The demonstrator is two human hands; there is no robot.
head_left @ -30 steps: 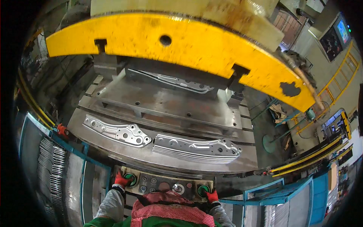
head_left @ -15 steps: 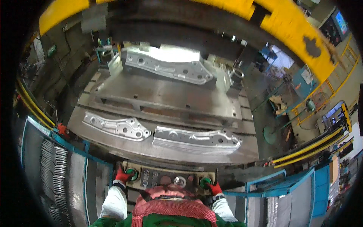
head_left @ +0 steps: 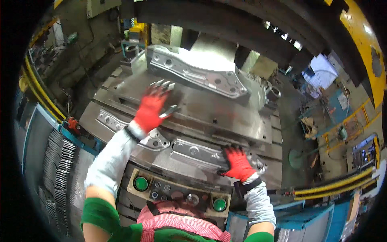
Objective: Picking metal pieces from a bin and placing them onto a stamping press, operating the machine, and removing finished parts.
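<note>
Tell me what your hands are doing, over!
Left hand open, reaching over the press bed toward the far metal part. Right hand flat on the near metal part, not gripping. Nothing in the way.

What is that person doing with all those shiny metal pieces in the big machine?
A person in red gloves is leaning into a big metal press. The left hand reaches out above the grey die block, toward the shaped metal part lying at its far side. The right hand rests on a flat metal part at the near edge. Another flat part lies beside it. Two green buttons sit on the panel below.
</note>
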